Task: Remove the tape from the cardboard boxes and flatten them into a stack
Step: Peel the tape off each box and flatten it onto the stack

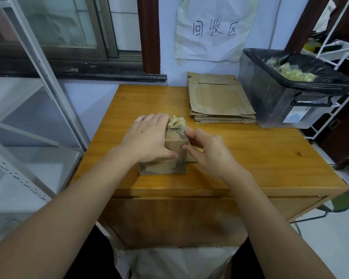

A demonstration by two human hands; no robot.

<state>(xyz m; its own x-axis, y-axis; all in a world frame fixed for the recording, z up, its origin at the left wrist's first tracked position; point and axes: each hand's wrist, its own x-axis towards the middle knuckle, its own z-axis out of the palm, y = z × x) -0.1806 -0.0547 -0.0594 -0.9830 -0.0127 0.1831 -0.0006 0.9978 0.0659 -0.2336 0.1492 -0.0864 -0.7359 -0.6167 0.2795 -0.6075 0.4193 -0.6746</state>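
Note:
A small brown cardboard box stands in the middle of the wooden table, one flap with torn corrugated paper lying flat toward me. My left hand grips the box from its left side, thumb on the near face. A crumpled wad of yellowish tape sits at the box's top far edge beside my left fingers. My right hand touches the box's right side, its fingertips pinching the tape strip at the top edge. A stack of flattened boxes lies at the back of the table.
A clear plastic bin lined with a black bag holds several wads of tape at the table's back right. White wire racks stand at the right, a metal shelf frame at the left. A paper sign hangs on the wall.

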